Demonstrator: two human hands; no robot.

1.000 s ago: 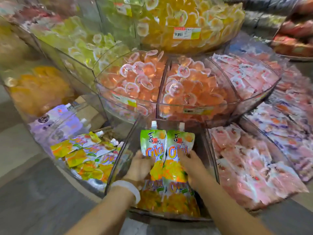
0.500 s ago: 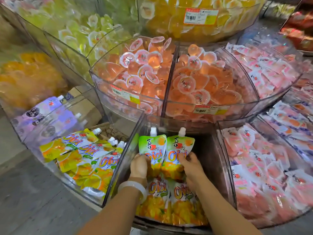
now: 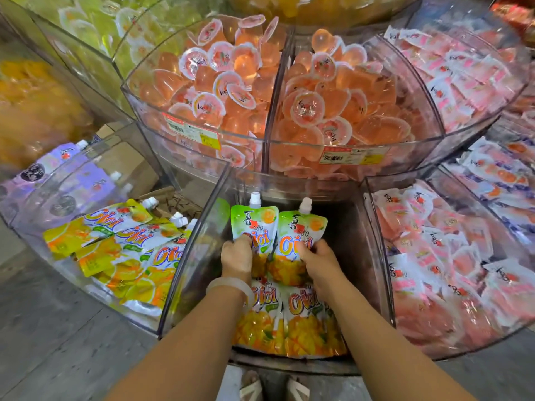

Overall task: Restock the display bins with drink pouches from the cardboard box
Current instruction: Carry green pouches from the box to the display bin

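Your drink pouches (image 3: 301, 235) are green-topped, white-capped, with orange lettering and yellow fruit. The jelly cups (image 3: 231, 79) glow orange-pink. Your wristband (image 3: 231, 285) is white.

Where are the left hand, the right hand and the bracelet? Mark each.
left hand (image 3: 236, 257), head view, back of the hand.
right hand (image 3: 318, 261), head view, back of the hand.
bracelet (image 3: 231, 285), head view, band over the left wrist.

Both bare forearms reach forward and down from the lower edge of the view, nearly parallel and slightly converging. The left hand (image 3: 236, 257) lies back-up, knuckles toward the camera, its fingers curled downward at the tips so the grip closes on what lies under it. A pale bangle (image 3: 231, 285) circles the left wrist. The right hand (image 3: 318, 261) sits just beside it, level with it, thumb pointing inward and fingers bent in a pinching grip.
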